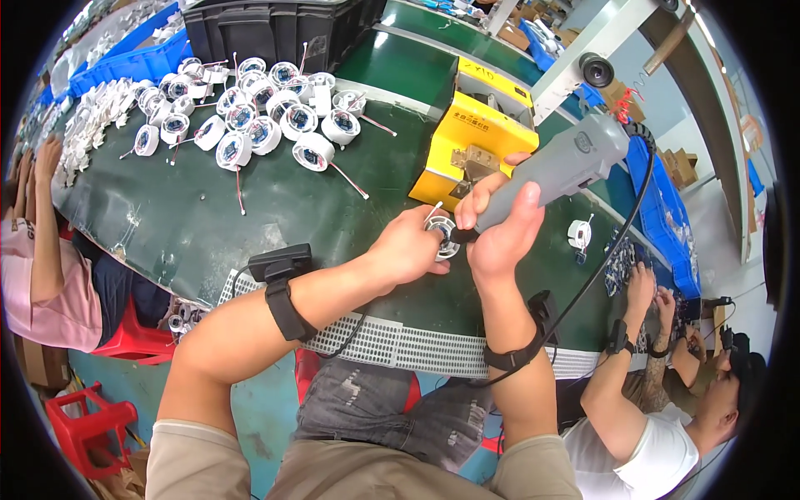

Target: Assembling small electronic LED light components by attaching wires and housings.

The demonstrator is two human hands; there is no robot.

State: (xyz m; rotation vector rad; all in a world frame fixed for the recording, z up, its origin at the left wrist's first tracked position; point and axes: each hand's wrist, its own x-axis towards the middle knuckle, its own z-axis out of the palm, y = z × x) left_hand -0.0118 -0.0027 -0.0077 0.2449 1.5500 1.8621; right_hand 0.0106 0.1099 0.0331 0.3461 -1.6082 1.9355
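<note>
My left hand (407, 247) is closed around a small white round housing (451, 248), with its open side toward the tool and a short wire standing up from it. My right hand (507, 229) grips a grey electric screwdriver (575, 158), slanting down to the left. Its dark tip end meets the housing, and whether a screw sits there is hidden. Just beyond my hands stands a yellow screw feeder (477, 125) with a metal outlet block (477, 160). A black cable (640, 212) runs from the screwdriver's top end down past my right forearm.
Several white round housings with boards and wires (262, 133) lie at the back left, beside a pile of white parts (96, 129). A black crate (275, 33) stands behind. One housing (579, 234) lies at right. Co-workers sit on both sides, near blue bins (667, 225).
</note>
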